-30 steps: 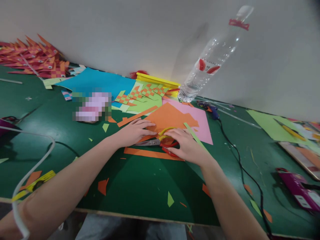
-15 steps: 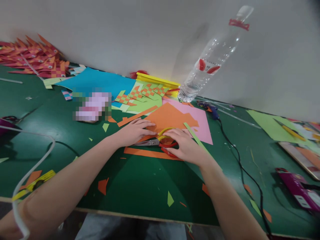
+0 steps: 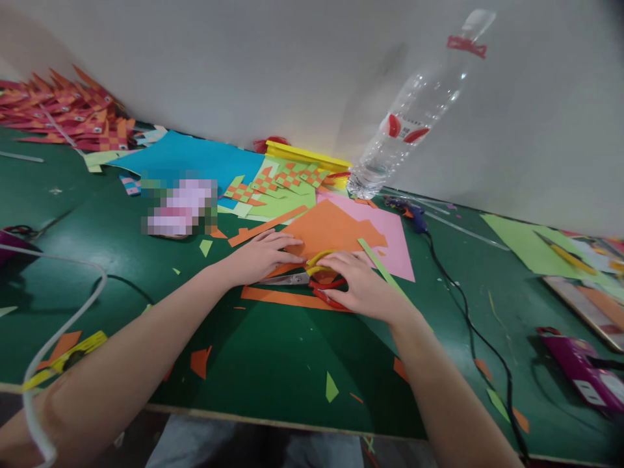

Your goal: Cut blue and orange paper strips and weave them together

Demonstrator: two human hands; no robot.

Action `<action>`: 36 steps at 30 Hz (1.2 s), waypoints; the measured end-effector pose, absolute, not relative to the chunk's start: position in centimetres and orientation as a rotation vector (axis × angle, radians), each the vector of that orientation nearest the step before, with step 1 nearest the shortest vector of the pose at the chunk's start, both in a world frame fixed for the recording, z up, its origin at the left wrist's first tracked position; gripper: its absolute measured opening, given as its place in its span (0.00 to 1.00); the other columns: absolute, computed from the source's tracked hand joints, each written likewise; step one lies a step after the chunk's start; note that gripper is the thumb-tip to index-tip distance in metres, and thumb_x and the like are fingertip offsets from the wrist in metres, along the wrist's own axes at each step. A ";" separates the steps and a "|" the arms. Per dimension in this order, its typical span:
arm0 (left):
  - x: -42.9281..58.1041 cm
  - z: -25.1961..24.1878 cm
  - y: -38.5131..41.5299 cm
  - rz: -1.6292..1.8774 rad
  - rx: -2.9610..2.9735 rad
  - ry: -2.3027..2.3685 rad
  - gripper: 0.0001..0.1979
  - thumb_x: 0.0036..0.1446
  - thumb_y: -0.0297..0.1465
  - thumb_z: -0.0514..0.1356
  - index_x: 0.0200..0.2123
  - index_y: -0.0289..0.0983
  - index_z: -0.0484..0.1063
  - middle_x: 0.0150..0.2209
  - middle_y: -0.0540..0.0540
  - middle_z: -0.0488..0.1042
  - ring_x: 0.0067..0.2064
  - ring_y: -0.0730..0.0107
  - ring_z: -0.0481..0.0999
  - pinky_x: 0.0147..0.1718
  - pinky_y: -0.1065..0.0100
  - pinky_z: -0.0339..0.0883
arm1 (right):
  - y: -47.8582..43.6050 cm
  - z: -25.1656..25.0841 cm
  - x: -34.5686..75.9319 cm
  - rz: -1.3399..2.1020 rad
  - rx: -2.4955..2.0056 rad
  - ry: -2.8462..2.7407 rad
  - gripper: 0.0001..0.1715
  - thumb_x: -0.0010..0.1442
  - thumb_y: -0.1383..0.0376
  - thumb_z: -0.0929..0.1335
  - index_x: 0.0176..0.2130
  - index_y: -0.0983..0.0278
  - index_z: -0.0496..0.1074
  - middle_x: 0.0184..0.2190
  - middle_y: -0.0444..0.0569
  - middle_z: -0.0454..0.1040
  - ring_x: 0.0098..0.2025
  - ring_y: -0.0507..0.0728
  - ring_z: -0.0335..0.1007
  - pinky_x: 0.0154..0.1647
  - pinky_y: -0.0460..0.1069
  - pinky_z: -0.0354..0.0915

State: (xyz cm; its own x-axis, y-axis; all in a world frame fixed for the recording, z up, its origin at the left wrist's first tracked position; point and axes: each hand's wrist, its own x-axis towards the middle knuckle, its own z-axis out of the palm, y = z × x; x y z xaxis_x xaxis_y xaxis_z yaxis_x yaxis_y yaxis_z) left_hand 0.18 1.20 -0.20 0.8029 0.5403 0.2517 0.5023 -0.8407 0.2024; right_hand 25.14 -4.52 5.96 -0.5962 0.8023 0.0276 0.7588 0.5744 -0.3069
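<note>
My left hand (image 3: 260, 257) lies on the near left part of an orange paper sheet (image 3: 329, 224), its fingers stretched flat toward the right. At the sheet's near edge is a pair of scissors (image 3: 292, 279) with yellow and red handles, its blades pointing left below my left hand. My right hand (image 3: 358, 279) grips the scissors' handles, with its fingertips partly hidden behind them. Just in front of the scissors lies a cut orange strip (image 3: 283, 297). A narrow green strip (image 3: 383, 270) runs beside my right hand and partly under its wrist.
A pink sheet (image 3: 400, 244) lies beneath the orange one. Behind are woven paper fish (image 3: 287, 179), a blue sheet (image 3: 195, 159) and a leaning plastic bottle (image 3: 409, 123). A glue gun (image 3: 414, 218) trails a black cord at right. Phones, a purple box (image 3: 580, 370) and scraps surround the work.
</note>
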 end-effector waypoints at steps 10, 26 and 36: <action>0.3 0.0 1.3 0.468 2.843 0.799 0.18 0.66 0.26 0.50 0.54 0.46 0.71 0.62 0.46 0.64 0.63 0.59 0.60 0.60 0.53 0.53 | -4.5 5.7 25.1 0.408 -1.292 -2.638 0.20 0.57 0.60 0.69 0.49 0.59 0.69 0.52 0.50 0.73 0.55 0.63 0.67 0.55 0.60 0.57; 0.1 -0.2 1.2 0.440 2.914 0.767 0.19 0.67 0.33 0.51 0.60 0.43 0.62 0.64 0.45 0.61 0.65 0.60 0.56 0.61 0.55 0.47 | -4.4 5.4 25.1 0.376 -1.264 -2.651 0.22 0.56 0.62 0.70 0.51 0.59 0.68 0.53 0.52 0.72 0.54 0.63 0.68 0.55 0.60 0.58; 0.3 -0.6 1.3 0.473 2.846 0.814 0.20 0.70 0.33 0.44 0.63 0.42 0.56 0.64 0.48 0.61 0.65 0.66 0.56 0.62 0.60 0.45 | -4.1 5.0 25.2 0.400 -1.224 -2.649 0.22 0.57 0.61 0.70 0.51 0.59 0.68 0.51 0.52 0.73 0.54 0.63 0.68 0.56 0.61 0.57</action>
